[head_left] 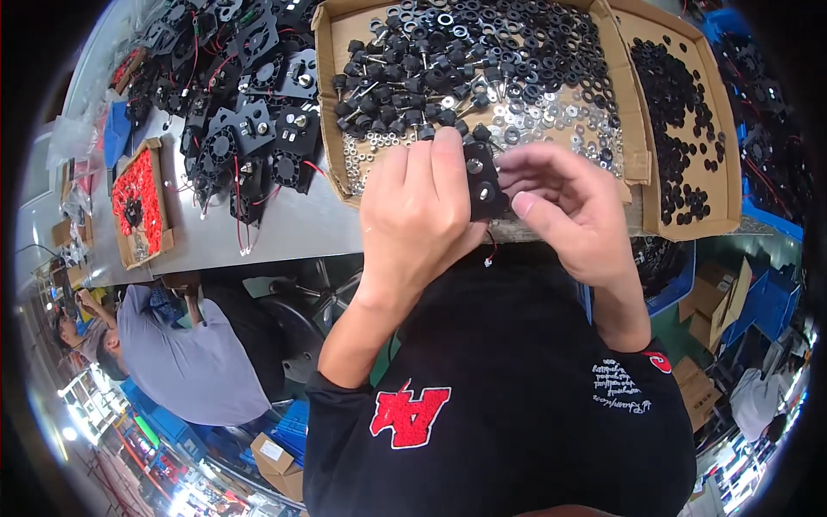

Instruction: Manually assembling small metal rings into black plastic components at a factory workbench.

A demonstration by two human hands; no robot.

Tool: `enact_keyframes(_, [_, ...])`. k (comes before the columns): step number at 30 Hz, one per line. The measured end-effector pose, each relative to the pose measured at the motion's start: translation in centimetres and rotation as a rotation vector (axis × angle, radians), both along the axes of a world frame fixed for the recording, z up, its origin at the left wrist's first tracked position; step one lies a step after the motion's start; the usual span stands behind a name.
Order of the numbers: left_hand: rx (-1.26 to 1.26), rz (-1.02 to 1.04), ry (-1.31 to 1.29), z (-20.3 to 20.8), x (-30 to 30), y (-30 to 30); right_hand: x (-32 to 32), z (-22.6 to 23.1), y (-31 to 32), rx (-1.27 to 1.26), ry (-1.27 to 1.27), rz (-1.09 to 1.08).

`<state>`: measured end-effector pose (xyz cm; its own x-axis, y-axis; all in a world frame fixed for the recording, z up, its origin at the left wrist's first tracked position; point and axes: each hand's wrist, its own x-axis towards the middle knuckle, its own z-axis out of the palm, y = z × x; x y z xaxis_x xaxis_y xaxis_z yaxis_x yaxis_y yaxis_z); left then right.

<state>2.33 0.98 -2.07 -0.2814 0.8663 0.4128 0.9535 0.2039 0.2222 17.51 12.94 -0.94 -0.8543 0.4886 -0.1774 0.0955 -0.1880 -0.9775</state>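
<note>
My left hand (418, 194) is closed around a black fan assembly (488, 202), a flat plate with shiny metal fittings on its face. The plate sits at the table's front edge, and a thin lead with a small white connector (488, 263) hangs below it. My right hand (573, 207) is beside the plate's right edge, fingers loosely curled and thumb apart from them. No held part shows in it, though its inner fingers are shaded. Just beyond both hands, a cardboard tray (338, 164) holds black-headed screws (405, 73), black rings, metal washers (560, 116) and small nuts.
Similar fan assemblies (245, 129) with red wires are heaped on the metal table (194, 250) at left. A small box (142, 202) of red parts lies farther left. Another cardboard tray (689, 228) holds black discs at right. A person in grey (185, 358) is at lower left.
</note>
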Motion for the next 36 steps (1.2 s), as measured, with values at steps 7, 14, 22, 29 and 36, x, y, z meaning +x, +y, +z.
enact_keyframes(7, [-0.073, -0.019, 0.095, 1.2, -0.5, 0.1, -1.2, 0.2, 0.0, -0.079, -0.001, -0.054])
enact_keyframes(14, [0.038, -0.090, 0.007, 3.2, -1.4, 0.2, -2.5, -0.2, 0.4, -0.324, 0.030, -0.053])
enact_keyframes(22, [-0.003, 0.125, -0.042, 1.9, -0.8, -1.4, -3.6, -0.3, 0.0, -0.339, 0.033, 0.011])
enact_keyframes(29, [0.012, 0.147, 0.124, 1.1, -1.1, -2.5, -3.3, 0.9, -0.9, -0.083, -0.032, 0.055])
enact_keyframes(36, [0.022, 0.044, 0.143, 0.5, -1.3, -3.2, -1.7, 1.3, -0.7, 0.174, 0.006, 0.099])
